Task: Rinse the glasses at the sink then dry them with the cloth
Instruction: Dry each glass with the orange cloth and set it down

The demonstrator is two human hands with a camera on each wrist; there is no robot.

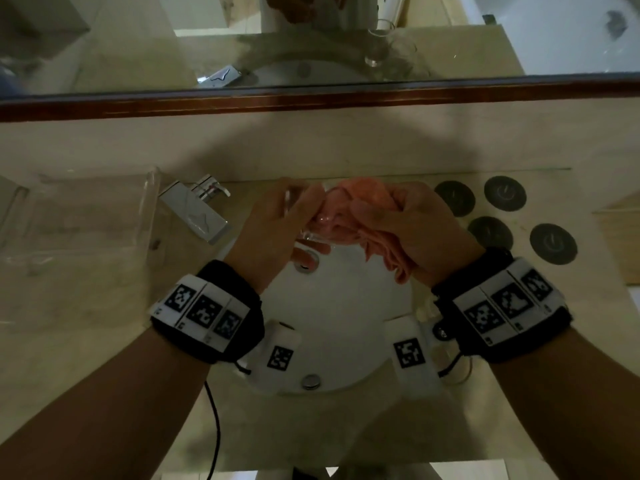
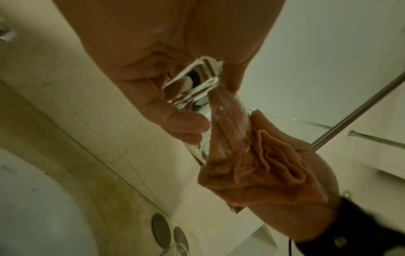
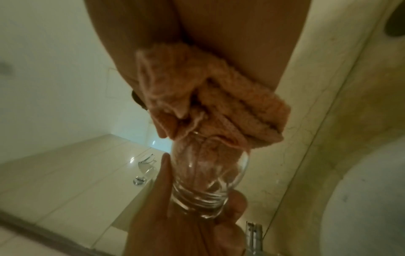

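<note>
— Fingers of the left hand (image 1: 273,230) curl round the base end of the glass (image 3: 210,175), thumb on one side and fingertips on the other, so it has a firm hold low down. Good grip for this step?

— I think so. Holding by the thick base leaves the rim free for the cloth (image 1: 363,216). The right hand (image 1: 408,230) is closed on a bunch of that peach cloth and has a wad of it pushed through the mouth, deep into the bowl.

— So how should the drying go?

— My judgement: turn the glass with the left while the right keeps the wad pressed against the inner wall, twisting in opposite directions. Keep the push gentle; a thin wall and a tight wad could crack. Then wrap the loose folds round the outside.

— Where does the glass sit relative to the hands?

— Between them, lying tilted, mouth toward the right hand, base in the left palm. The pair hang above the white sink (image 1: 346,306), near its far edge, so a slip would land in the basin.

— And around that?

— Chrome tap (image 1: 204,209) just left of the left hand, a clear tray (image 1: 69,220) further left. Four dark round coasters (image 1: 505,220) lie on the counter to the right. Whether another glass stands nearby I can't tell for sure.
</note>
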